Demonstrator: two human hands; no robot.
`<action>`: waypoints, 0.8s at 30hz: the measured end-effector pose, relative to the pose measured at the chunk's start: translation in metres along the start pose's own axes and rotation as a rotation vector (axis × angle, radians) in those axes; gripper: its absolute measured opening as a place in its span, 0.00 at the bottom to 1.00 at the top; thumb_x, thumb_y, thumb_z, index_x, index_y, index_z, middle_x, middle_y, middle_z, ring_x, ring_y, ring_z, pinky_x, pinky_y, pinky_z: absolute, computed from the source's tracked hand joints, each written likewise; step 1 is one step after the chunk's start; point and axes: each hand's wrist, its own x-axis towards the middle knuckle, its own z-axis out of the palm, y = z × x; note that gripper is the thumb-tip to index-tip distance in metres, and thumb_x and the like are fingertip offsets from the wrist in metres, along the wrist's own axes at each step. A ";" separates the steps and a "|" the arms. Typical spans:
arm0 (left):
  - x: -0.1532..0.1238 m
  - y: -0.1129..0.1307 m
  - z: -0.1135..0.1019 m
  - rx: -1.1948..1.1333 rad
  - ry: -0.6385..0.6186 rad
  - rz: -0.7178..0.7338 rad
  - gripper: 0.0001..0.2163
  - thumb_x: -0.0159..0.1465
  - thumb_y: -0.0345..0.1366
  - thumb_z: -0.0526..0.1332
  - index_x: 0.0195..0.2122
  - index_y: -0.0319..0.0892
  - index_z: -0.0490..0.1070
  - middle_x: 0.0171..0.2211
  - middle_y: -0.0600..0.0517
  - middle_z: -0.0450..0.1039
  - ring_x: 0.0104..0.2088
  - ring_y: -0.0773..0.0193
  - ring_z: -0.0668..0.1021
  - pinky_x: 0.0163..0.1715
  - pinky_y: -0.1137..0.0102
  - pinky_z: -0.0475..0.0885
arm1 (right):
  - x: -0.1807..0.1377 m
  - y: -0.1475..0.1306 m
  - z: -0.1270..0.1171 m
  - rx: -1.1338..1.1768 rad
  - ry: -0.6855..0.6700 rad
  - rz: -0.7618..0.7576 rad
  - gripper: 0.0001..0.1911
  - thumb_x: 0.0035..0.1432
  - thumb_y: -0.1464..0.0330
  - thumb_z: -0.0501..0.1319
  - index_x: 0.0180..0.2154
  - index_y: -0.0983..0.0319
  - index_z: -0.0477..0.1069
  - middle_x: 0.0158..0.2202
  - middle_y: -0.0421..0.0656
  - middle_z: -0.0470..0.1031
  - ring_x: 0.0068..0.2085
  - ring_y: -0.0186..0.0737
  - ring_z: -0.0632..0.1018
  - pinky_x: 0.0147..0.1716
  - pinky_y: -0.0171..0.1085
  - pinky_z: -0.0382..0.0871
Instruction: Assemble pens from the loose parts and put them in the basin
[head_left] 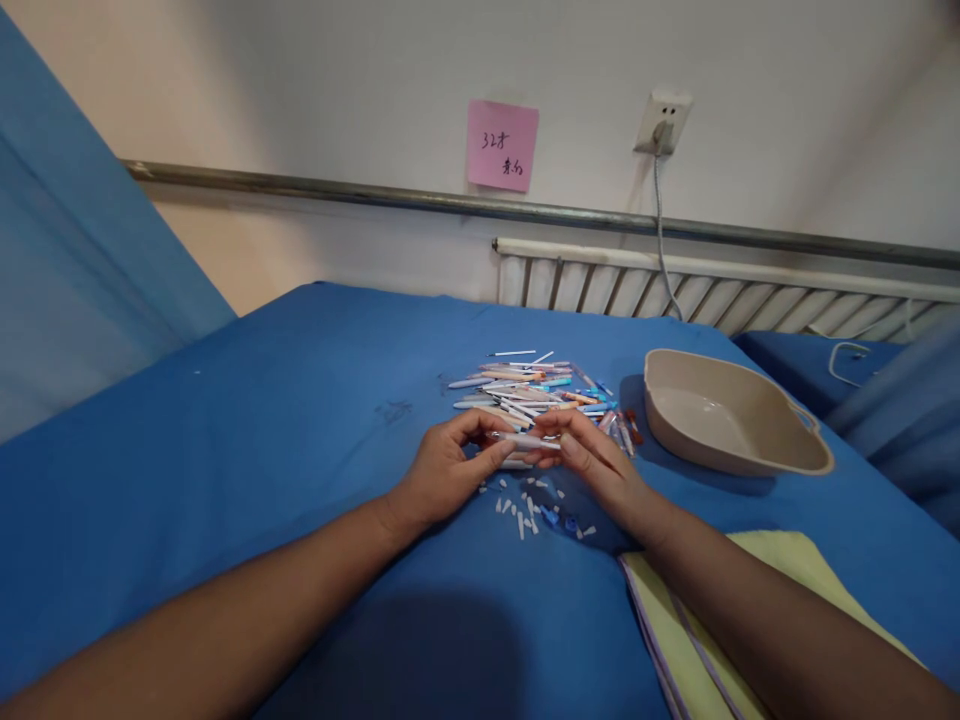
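Note:
Between my two hands a pale pen barrel (523, 440) lies level, just in front of a pile of pens. My left hand (450, 462) pinches its left end between thumb and fingers. At the right end, the fingers and thumb of my right hand (596, 455) close on its white tip. The pile of pens, pen parts and refills (517, 385) spreads behind my hands in white, peach, blue and pink. Below my hands, several small white pieces (521, 522) are scattered on the blue sheet (337, 400), with a few small blue pieces (559, 518) among them.
A beige plastic basin (724, 410) stands right of the pile. A folded yellow cloth (795, 555) lies under my right forearm. Behind the bed are a radiator (592, 285), a metal rail (375, 195), a socket with a cable (664, 122) and a pink note (502, 146). A blue curtain (82, 220) hangs left.

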 end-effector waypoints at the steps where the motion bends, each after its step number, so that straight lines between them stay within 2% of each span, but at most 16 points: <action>1: 0.000 0.000 0.000 0.008 -0.005 -0.001 0.07 0.56 0.36 0.63 0.34 0.40 0.73 0.31 0.50 0.75 0.33 0.63 0.75 0.34 0.69 0.69 | 0.000 0.000 0.000 0.004 -0.006 0.001 0.21 0.59 0.52 0.54 0.49 0.58 0.62 0.45 0.47 0.69 0.41 0.42 0.75 0.43 0.43 0.69; 6: 0.000 -0.001 0.002 0.041 -0.050 -0.028 0.07 0.57 0.36 0.63 0.34 0.39 0.74 0.31 0.50 0.75 0.31 0.64 0.74 0.33 0.69 0.68 | 0.000 0.000 -0.001 0.010 0.027 -0.014 0.25 0.59 0.49 0.52 0.50 0.58 0.61 0.46 0.47 0.70 0.43 0.43 0.75 0.44 0.43 0.69; 12: 0.001 -0.002 0.003 0.065 -0.086 -0.060 0.06 0.55 0.36 0.63 0.32 0.40 0.72 0.28 0.52 0.73 0.28 0.66 0.72 0.30 0.71 0.66 | 0.000 0.001 -0.003 -0.053 0.152 -0.055 0.22 0.61 0.52 0.51 0.49 0.58 0.63 0.47 0.48 0.69 0.42 0.43 0.75 0.44 0.43 0.69; 16: 0.001 -0.003 0.004 0.087 -0.165 -0.104 0.10 0.56 0.38 0.62 0.36 0.40 0.73 0.27 0.53 0.72 0.27 0.67 0.71 0.29 0.72 0.65 | -0.002 -0.004 -0.001 -0.088 0.229 -0.104 0.23 0.60 0.51 0.51 0.50 0.57 0.63 0.51 0.48 0.67 0.47 0.45 0.74 0.48 0.45 0.66; 20: 0.000 -0.006 0.004 0.120 -0.224 -0.107 0.12 0.57 0.39 0.61 0.41 0.42 0.74 0.28 0.54 0.72 0.27 0.67 0.70 0.28 0.73 0.64 | -0.005 -0.009 0.004 -0.067 0.194 -0.122 0.26 0.58 0.49 0.52 0.51 0.57 0.63 0.54 0.48 0.65 0.51 0.48 0.71 0.51 0.48 0.64; 24: 0.001 -0.008 0.003 0.090 -0.281 -0.099 0.10 0.59 0.39 0.60 0.39 0.43 0.75 0.28 0.54 0.72 0.27 0.67 0.70 0.28 0.74 0.62 | -0.004 -0.012 0.006 0.036 0.148 -0.137 0.28 0.56 0.47 0.53 0.51 0.56 0.64 0.55 0.47 0.64 0.51 0.50 0.70 0.50 0.48 0.64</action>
